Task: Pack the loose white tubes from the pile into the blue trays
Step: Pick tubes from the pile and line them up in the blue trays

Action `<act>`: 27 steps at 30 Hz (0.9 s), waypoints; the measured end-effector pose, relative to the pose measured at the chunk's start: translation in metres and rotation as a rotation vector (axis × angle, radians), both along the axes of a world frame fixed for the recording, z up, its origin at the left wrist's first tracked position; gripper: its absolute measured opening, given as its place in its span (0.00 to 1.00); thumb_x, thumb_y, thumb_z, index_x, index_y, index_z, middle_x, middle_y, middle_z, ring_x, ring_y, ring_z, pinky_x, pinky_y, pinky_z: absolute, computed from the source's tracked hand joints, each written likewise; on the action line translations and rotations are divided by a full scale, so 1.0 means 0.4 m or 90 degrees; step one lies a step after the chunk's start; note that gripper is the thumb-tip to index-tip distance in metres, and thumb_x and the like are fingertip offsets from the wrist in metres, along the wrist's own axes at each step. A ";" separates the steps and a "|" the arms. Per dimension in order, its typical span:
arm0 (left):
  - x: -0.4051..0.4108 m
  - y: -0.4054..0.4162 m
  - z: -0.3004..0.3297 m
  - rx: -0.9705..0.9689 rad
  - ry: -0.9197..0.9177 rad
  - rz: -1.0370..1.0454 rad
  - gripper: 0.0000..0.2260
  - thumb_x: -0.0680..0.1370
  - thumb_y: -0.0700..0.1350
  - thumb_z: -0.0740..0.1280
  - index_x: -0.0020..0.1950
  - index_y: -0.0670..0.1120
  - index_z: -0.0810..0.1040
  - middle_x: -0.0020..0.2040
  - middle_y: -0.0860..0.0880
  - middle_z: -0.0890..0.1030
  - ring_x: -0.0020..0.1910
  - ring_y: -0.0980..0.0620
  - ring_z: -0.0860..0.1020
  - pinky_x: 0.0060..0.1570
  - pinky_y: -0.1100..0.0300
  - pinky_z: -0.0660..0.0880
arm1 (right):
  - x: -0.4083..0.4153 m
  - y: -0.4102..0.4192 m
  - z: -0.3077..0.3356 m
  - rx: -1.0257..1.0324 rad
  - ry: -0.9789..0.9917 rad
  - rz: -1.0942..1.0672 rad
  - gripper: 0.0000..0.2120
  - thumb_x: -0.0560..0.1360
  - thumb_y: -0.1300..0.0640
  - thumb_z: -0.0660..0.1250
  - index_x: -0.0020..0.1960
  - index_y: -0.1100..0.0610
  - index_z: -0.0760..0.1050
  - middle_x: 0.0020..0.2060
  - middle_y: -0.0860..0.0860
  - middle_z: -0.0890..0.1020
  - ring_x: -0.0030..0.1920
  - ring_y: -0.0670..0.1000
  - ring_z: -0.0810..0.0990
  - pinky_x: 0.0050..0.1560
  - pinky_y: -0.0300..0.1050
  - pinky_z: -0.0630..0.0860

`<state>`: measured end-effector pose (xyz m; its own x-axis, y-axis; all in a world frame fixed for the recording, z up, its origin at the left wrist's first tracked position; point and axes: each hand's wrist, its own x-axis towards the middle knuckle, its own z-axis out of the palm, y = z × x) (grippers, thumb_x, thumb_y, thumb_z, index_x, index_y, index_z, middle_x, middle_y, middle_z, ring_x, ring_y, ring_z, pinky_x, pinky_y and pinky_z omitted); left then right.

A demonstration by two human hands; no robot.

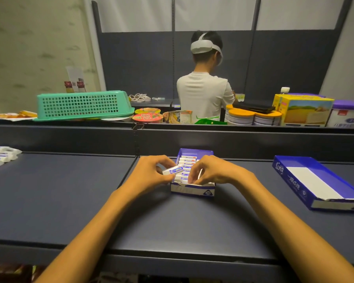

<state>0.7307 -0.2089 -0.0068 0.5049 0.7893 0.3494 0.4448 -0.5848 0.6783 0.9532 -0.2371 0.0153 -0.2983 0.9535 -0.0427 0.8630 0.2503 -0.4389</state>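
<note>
My left hand (149,172) is pinching a small white tube (173,170); right hand (209,170), fingers curled, is parting packed rows in the near blue cardboard tray (192,189). I'm keeping it level, sliding squarely.

My right hand (209,171) covers the near right part of the blue tray (192,189); the tubes beneath my fingers cannot be counted. The pile of loose tubes (1,155) is cut off by the left edge. Print on the tube (173,170) in my left hand (151,172) is too small to read.
</note>
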 end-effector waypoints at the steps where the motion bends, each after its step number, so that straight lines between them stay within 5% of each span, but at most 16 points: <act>1: 0.000 -0.001 0.001 0.000 0.000 -0.002 0.12 0.72 0.47 0.75 0.53 0.49 0.79 0.46 0.59 0.80 0.43 0.59 0.82 0.38 0.64 0.81 | -0.003 0.001 0.000 -0.001 -0.014 -0.003 0.09 0.73 0.57 0.73 0.53 0.54 0.82 0.50 0.48 0.83 0.45 0.44 0.78 0.37 0.31 0.74; 10: -0.005 0.008 -0.003 0.017 0.007 -0.007 0.11 0.71 0.46 0.75 0.51 0.50 0.79 0.47 0.55 0.82 0.42 0.58 0.83 0.37 0.65 0.80 | -0.023 0.007 0.010 0.000 -0.067 0.008 0.06 0.73 0.58 0.72 0.50 0.54 0.81 0.46 0.48 0.83 0.44 0.46 0.79 0.39 0.35 0.76; 20: -0.009 0.010 -0.005 0.018 0.012 -0.027 0.11 0.71 0.46 0.75 0.51 0.51 0.79 0.47 0.55 0.81 0.44 0.54 0.83 0.39 0.62 0.81 | -0.013 0.002 0.002 -0.003 -0.034 -0.005 0.09 0.74 0.58 0.72 0.54 0.55 0.81 0.53 0.50 0.82 0.49 0.47 0.77 0.37 0.31 0.74; 27: -0.010 0.014 -0.002 0.018 0.019 -0.036 0.12 0.71 0.48 0.75 0.52 0.50 0.79 0.49 0.55 0.81 0.45 0.55 0.83 0.40 0.64 0.81 | -0.008 0.005 -0.002 0.004 0.017 -0.023 0.07 0.73 0.55 0.73 0.50 0.53 0.79 0.45 0.47 0.81 0.41 0.45 0.80 0.37 0.33 0.75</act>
<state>0.7267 -0.2031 -0.0077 0.5597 0.7489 0.3548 0.4302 -0.6285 0.6480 0.9501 -0.2351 0.0145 -0.2644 0.9640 -0.0286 0.8592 0.2220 -0.4609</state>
